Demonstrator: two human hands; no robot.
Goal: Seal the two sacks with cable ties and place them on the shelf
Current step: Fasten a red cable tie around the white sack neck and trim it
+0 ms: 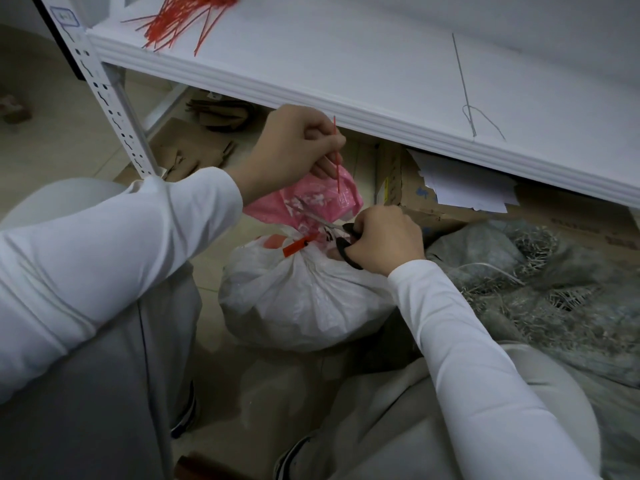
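Left grip [294,147]: your raised hand, pinching the cable tie tail [336,164].
Right grip [382,237]: lower, your fingers through the scissors [343,252].

The sack [304,306] sat on the floor between my knees, below the front edge of the shelf [346,64], with a cable tie [298,245] round its neck. Above the sack my left hand [294,147] pinched that cable tie's tail, and just right of the sack's neck my right hand [384,237] held scissors [337,227]. Spare ties [180,19] lay on the shelf behind and left of the sack, and another sack [536,289] lay to its right.

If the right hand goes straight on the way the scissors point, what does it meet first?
Likely the sack's pink top, above the red cable tie; the scissors in the right hand point into it. Depth unclear.
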